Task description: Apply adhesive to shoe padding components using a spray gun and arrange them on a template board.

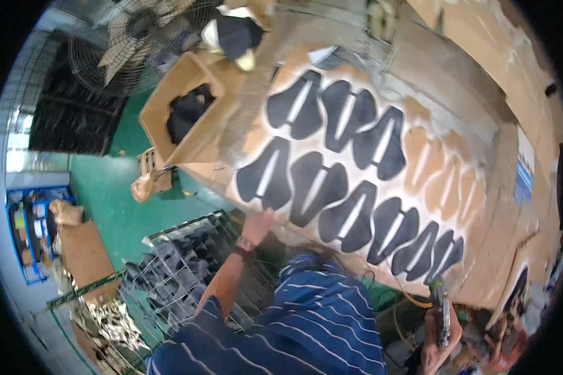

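Bright even light, motion blur, fisheye-bent edges.

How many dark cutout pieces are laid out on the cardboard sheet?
10. Three in the upper row, seven in the lower row running from beside the left hand down toward the right hand. The last two overlap, so more may be hidden.

Black cut pieces (331, 181) lie in two rows on a tan cardboard sheet (444, 169) — each piece shows a pale slot down its middle, and the bare stretch of sheet carries faint whitish outlines of the same shape. The sleeve (306, 325) is navy with thin white stripes. The tool (441, 309) in the right hand (441, 344) is dark with a green tip. A brown cardboard box (181, 115) holds black material. The floor (116, 187) is green — the wire rack (181, 275) grey, the fan (137, 31) beige-bladed.
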### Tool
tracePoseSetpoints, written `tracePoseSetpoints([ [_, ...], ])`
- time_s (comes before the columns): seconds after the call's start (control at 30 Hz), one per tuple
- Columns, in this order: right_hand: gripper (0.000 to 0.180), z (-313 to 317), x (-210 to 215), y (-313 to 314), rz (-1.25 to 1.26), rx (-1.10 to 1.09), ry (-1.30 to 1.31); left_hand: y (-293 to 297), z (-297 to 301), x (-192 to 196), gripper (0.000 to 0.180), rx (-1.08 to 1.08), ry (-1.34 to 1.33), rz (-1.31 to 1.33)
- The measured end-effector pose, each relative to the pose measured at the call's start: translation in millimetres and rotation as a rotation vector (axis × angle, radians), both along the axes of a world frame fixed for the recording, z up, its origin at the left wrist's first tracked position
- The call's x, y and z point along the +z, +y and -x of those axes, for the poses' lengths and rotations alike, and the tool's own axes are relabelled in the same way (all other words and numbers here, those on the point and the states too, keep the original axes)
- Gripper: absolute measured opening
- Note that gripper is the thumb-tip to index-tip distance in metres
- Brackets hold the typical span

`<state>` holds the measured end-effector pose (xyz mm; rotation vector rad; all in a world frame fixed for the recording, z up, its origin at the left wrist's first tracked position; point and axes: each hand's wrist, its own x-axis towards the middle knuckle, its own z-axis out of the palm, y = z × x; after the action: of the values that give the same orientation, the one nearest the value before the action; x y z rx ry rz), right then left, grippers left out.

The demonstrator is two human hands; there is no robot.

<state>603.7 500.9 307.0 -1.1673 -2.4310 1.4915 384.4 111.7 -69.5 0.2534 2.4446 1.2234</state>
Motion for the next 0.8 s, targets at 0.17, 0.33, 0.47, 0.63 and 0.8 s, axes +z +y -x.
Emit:
tracePoseSetpoints([
  [0.17,0.036,6,-9,-7,0.051,0.091,-0.010,-80,133,65,0.040,0.531,0.281,0.093],
  [0.33,0.047,-4,-35,-10,-0.017,0.000,-0.146,-125,237,134,0.034,0.519,0.451,0.440],
  [0.47,0.049,-2,-40,-20,-0.001,-0.027,-0.145,-146,311,113,0.028,0.294,0.316,0.600],
  [0.63,0.051,5,-44,-31,0.064,-0.081,-0.182,-122,383,66,0.032,0.115,0.087,0.706],
  [0.8,0.050,17,-40,-33,0.056,-0.053,-0.250,-137,425,-4,0.046,-0.025,-0.079,0.851],
])
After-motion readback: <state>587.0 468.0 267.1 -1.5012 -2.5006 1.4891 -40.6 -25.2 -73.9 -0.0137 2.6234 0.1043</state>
